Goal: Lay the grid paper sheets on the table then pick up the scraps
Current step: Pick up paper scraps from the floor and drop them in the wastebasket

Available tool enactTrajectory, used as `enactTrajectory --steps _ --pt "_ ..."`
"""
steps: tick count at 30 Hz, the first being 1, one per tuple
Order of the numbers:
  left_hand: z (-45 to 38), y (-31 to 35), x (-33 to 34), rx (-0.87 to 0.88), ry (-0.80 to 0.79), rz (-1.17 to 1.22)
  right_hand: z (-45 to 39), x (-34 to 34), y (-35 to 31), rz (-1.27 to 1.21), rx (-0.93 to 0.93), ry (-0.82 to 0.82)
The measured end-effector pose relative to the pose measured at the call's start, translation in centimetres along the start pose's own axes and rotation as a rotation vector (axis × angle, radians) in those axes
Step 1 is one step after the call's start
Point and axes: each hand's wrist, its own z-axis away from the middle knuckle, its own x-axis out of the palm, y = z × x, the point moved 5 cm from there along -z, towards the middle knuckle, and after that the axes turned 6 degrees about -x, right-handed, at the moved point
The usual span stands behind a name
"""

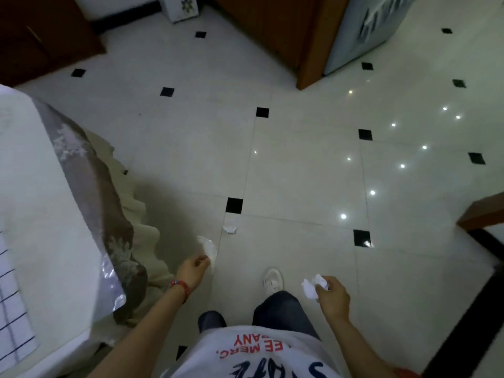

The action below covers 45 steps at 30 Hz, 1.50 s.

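Observation:
A grid paper sheet (12, 304) lies flat on the table (32, 186) at the far left edge of the view. My right hand (332, 297) is shut on crumpled white paper scraps (313, 285), held above the floor. My left hand (193, 268) pinches a thin, pale, rounded scrap (208, 246) between its fingertips, near the table's hanging cloth. One small white crumpled scrap (230, 229) lies on the tiled floor just beyond my left hand, below a black floor diamond.
The table's cloth (109, 203) hangs down at the left. White floor tiles (300, 173) with black diamonds spread ahead. A dark cabinet (41, 36) stands at the back left, wooden furniture (286, 28) at the back, a wooden edge (482, 211) at the right. My shoe (272, 279) is between my hands.

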Motion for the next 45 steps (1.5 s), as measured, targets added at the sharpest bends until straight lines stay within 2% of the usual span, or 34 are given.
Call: enactTrajectory --steps 5,12,17,25,32,35,38,41,45 --pt "-2.4 0.8 -0.9 -0.169 0.076 0.139 -9.7 0.5 -10.2 0.083 -0.195 -0.194" --pt "-5.4 2.3 -2.0 -0.338 0.149 0.354 -20.4 6.2 -20.2 0.201 -0.260 -0.243" --pt "-9.9 4.3 -4.2 -0.387 0.116 0.369 -24.7 10.7 -24.1 0.305 -0.229 -0.268" --pt "-19.5 8.7 -8.2 -0.406 0.155 0.412 -29.7 16.9 -28.2 0.444 -0.224 -0.396" --pt "-27.5 8.8 -5.7 -0.481 0.165 0.472 -36.6 24.1 -27.9 0.614 -0.276 -0.573" --pt "-31.4 7.3 -2.9 -0.557 0.172 0.501 -40.4 28.7 -26.9 0.727 -0.341 -0.694" --pt "-35.7 5.5 1.3 -0.618 0.145 0.525 -43.8 32.9 -25.7 0.767 -0.422 -0.748" --pt "-40.9 3.7 5.7 -0.644 0.095 0.540 -47.1 36.9 -22.8 0.768 -0.427 -0.761" --pt "-48.6 -0.3 11.1 -0.659 0.095 0.523 -50.9 41.4 -15.7 0.794 -0.340 -0.755"
